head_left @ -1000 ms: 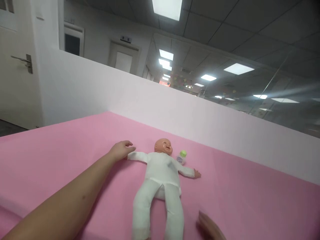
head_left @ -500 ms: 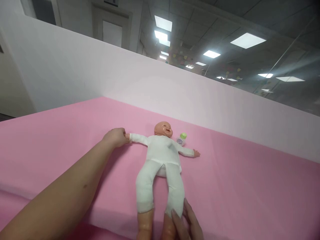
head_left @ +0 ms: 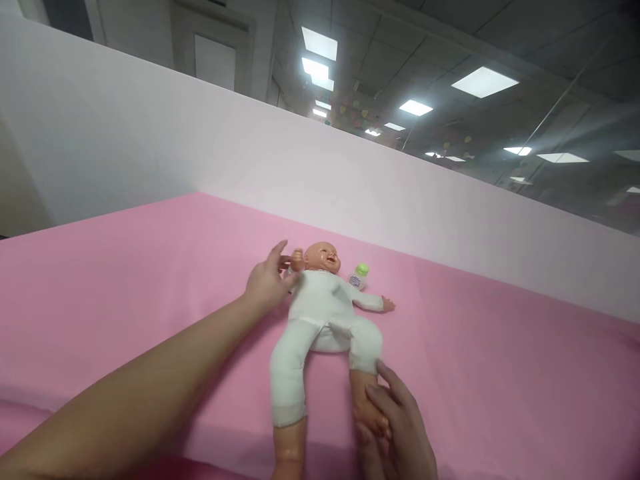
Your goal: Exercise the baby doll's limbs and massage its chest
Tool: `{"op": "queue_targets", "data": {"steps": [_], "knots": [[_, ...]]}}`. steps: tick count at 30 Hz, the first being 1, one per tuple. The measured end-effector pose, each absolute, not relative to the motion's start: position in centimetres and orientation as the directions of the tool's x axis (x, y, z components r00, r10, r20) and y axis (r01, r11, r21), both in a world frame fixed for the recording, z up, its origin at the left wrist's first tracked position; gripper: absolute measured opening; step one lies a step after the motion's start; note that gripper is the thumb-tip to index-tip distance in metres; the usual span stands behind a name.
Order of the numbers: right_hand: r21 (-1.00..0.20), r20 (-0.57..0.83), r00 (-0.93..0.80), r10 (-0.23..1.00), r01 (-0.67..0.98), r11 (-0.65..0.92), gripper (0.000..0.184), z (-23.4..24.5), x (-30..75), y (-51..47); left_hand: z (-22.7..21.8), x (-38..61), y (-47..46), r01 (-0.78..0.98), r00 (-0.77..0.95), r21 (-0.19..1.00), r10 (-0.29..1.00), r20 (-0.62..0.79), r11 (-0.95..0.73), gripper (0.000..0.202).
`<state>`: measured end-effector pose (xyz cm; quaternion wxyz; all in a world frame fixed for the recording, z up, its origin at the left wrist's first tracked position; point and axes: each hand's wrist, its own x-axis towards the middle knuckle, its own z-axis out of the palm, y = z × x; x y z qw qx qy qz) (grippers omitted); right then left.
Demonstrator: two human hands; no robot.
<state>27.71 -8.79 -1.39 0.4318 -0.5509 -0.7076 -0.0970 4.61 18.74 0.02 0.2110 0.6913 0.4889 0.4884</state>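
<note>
A baby doll [head_left: 320,297] in a white top and trousers lies on its back on the pink cover [head_left: 480,373], its head toward the white wall. My left hand [head_left: 270,277] has its thumb and fingers around the doll's bent arm, with the small doll hand [head_left: 297,259] poking out beside the head. Lower down, my right hand [head_left: 403,423] grips the doll's bare lower leg [head_left: 365,390] near the foot, and that knee is bent outward. The other leg [head_left: 289,387] lies straight, its foot cut off by the lower frame edge.
A small clear bottle with a green cap [head_left: 361,272] rests beside the doll's head and shoulder. A low white wall [head_left: 350,180] borders the pink surface at the back. Beyond it are ceiling lights [head_left: 485,81] and a door [head_left: 215,61].
My left hand has brought the doll's outstretched arm up and inward beside its head. My right hand has raised the lower leg, bending the knee outward.
</note>
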Motion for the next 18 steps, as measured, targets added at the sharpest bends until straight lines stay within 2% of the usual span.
{"op": "queue_targets", "data": {"steps": [2, 5, 8, 11, 14, 16, 18], "knots": [[-0.308, 0.714, -0.052, 0.698, 0.872, 0.379, 0.036, 0.0, 27.6, -7.3, -0.5, 6.1, 18.2, 0.561, 0.169, 0.672, 0.862, 0.478, -0.483, 0.077], [-0.289, 0.646, -0.110, 0.755, 0.880, 0.376, 0.037, 2.2, 27.4, -4.6, -1.5, 7.5, 17.9, 0.626, 0.396, 0.465, 0.769, 0.502, -0.626, 0.057], [-0.326, 0.550, -0.110, 0.828, 0.884, 0.334, 0.036, 3.6, 27.6, -1.5, -2.4, 7.8, 18.1, 0.648, 0.508, 0.320, 0.706, 0.493, -0.691, 0.054], [-0.388, 0.440, -0.089, 0.894, 0.879, 0.279, 0.037, 3.9, 28.0, 1.2, -2.9, 7.6, 18.4, 0.660, 0.528, 0.280, 0.696, 0.487, -0.697, 0.059], [-0.423, 0.396, -0.072, 0.915, 0.871, 0.251, 0.040, 3.4, 28.1, 2.9, -3.2, 7.3, 18.5, 0.626, 0.555, 0.287, 0.673, 0.489, -0.725, 0.059], [-0.430, 0.393, -0.054, 0.918, 0.872, 0.235, 0.040, 3.1, 27.9, 3.3, -3.3, 7.2, 18.6, 0.599, 0.562, 0.325, 0.673, 0.481, -0.732, 0.060], [-0.427, 0.410, -0.043, 0.911, 0.874, 0.234, 0.039, 2.8, 27.9, 3.1, -3.2, 7.1, 18.7, 0.586, 0.516, 0.412, 0.713, 0.474, -0.698, 0.064]]}}
